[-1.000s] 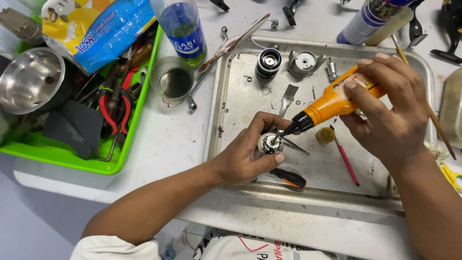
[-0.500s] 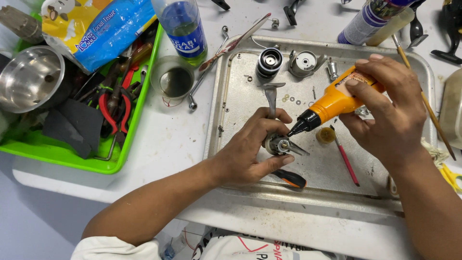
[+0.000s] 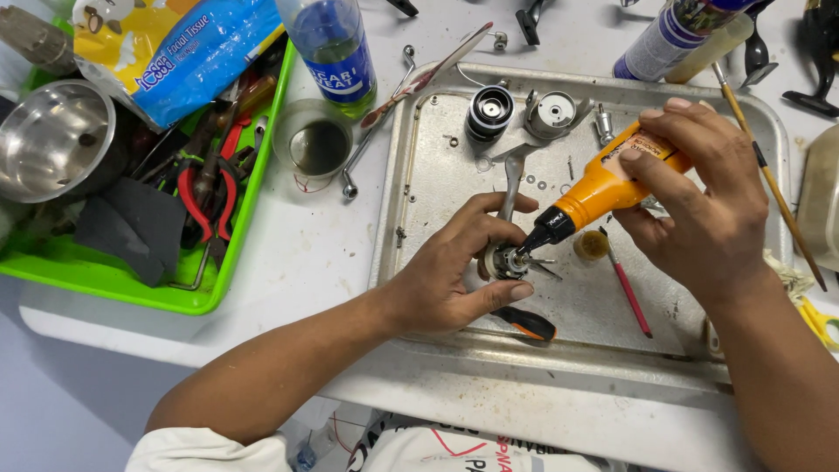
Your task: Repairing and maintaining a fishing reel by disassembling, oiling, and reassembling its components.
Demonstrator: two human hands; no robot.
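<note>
My left hand [image 3: 454, 267] grips a small metal reel part [image 3: 505, 260] over a worn metal tray [image 3: 437, 131]. My right hand [image 3: 699, 210] holds an orange squeeze bottle [image 3: 603, 188] tilted down to the left, its black nozzle touching the top of the metal part. A wrench [image 3: 509, 179] lies just behind my left fingers. Under my left hand sits a black and orange screwdriver handle [image 3: 524, 323].
On the tray lie a black spool [image 3: 489, 109], a round metal cover [image 3: 555, 112], a red pencil-like tool [image 3: 627, 293] and small washers. To the left stand a glass cup [image 3: 319, 144], a blue bottle [image 3: 332, 44] and a green bin [image 3: 114, 284] with pliers, a steel bowl and tissues.
My left hand has turned the metal part slightly and the bottle's nozzle has come down onto it. The wrench now shows behind my left fingers.
</note>
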